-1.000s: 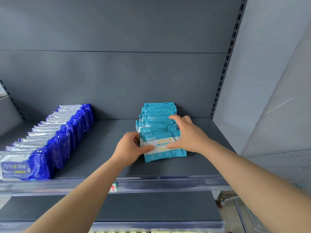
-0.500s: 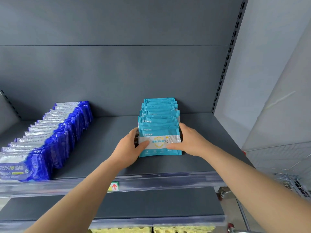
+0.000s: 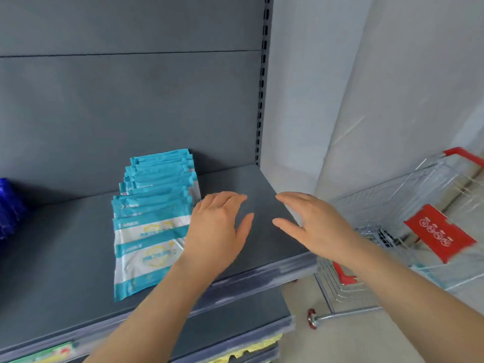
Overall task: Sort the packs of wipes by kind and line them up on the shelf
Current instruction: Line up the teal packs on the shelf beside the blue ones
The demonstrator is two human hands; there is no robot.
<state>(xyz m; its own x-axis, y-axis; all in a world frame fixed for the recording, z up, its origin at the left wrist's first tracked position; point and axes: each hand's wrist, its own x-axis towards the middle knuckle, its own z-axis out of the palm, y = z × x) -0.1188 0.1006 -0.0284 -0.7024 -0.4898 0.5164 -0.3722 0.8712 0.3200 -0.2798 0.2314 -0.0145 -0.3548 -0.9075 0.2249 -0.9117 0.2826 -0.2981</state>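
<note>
Now | teal wipe packs [image 3: 153, 218] row runs front-to-back on shelf [image 3: 65, 271] | left hand [image 3: 218, 231] empty, spread | right hand [image 3: 314, 226] empty, spread

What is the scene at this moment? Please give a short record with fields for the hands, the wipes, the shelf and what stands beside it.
left hand: left hand open, empty, beside the right edge of the teal row
right hand: right hand open, empty, over the shelf's right end
teal wipes: teal packs in one overlapping row running front to back
blue wipes: blue packs, only an edge visible at far left
shelf: grey shelf, bare right of the teal row
beside: shopping cart with red handle, on the right
</note>
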